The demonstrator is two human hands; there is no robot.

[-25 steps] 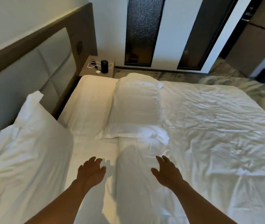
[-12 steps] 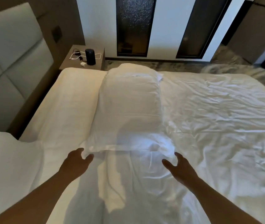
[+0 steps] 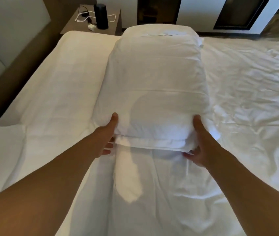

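Left hand [image 3: 106, 135] and right hand [image 3: 203, 144] pinch the pillow [image 3: 154, 86] by its near corners, thumbs on top; soft filling may sag and slip free, far end dragging the rumpled sheet [image 3: 247, 99].

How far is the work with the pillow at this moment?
Done: the white sheet lies spread, though wrinkled. In hand: the left hand and right hand grip the pillow at its near end, thumbs on top. Left: it lies on the sheet; probably it must go to the headboard.
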